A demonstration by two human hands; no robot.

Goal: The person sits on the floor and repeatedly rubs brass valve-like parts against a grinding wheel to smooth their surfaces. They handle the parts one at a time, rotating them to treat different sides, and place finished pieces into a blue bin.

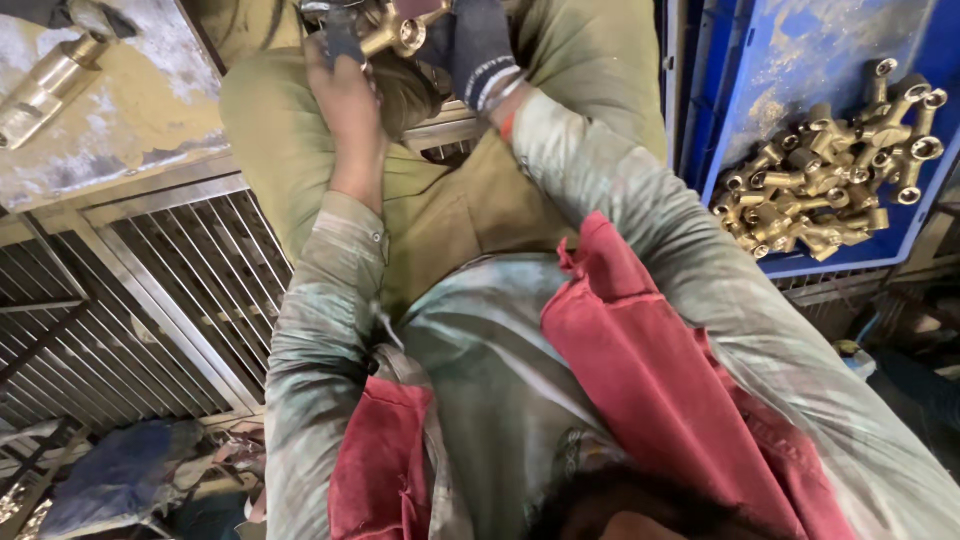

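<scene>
Over my lap at the top edge of the view, both hands close around a brass valve fitting (396, 30) with a round open port. My left hand (347, 92), mostly bare with dark cloth over the fingers, grips its left side. My right hand (478, 45), in a dark knitted glove with a striped cuff, holds its right side. The top of the fitting is cut off by the frame edge. A red cloth (640, 360) hangs over my shoulders and chest.
A blue plastic crate (800, 60) at the right holds several similar brass fittings (830, 180) heaped in its near corner. A brass cylinder part (45, 85) lies on a dusty bench at the top left. A metal grating (170, 270) runs under my left arm.
</scene>
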